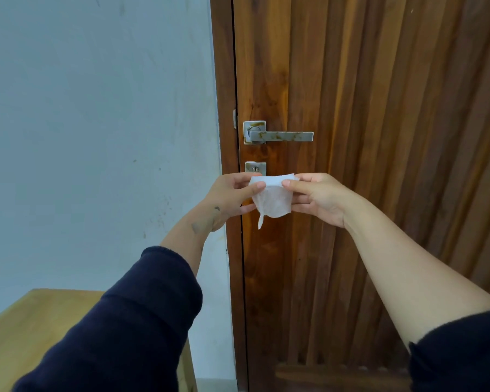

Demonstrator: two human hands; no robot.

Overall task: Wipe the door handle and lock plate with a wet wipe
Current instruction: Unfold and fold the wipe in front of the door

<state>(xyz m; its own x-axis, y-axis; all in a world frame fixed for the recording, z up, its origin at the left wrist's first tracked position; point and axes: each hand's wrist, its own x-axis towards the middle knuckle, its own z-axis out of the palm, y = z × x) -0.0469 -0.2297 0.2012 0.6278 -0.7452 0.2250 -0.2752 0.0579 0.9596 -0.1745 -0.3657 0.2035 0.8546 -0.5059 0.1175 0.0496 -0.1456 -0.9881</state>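
Observation:
A silver lever door handle (280, 136) with rusty stains sticks out to the right from its square base plate (254, 132) on a brown wooden door (379, 137). Below it sits a small square lock plate (255, 168) with a keyhole. Just under the lock plate I hold a white wet wipe (272, 202) by its top edge, stretched between both hands. My left hand (232, 196) pinches its left corner and my right hand (317, 198) pinches its right corner. The wipe hangs down in front of the door, apart from the handle.
A pale blue-grey wall (96, 123) fills the left side, beside the wooden door frame (224, 108). A light wooden table top (26, 335) sits at the lower left, below my left sleeve.

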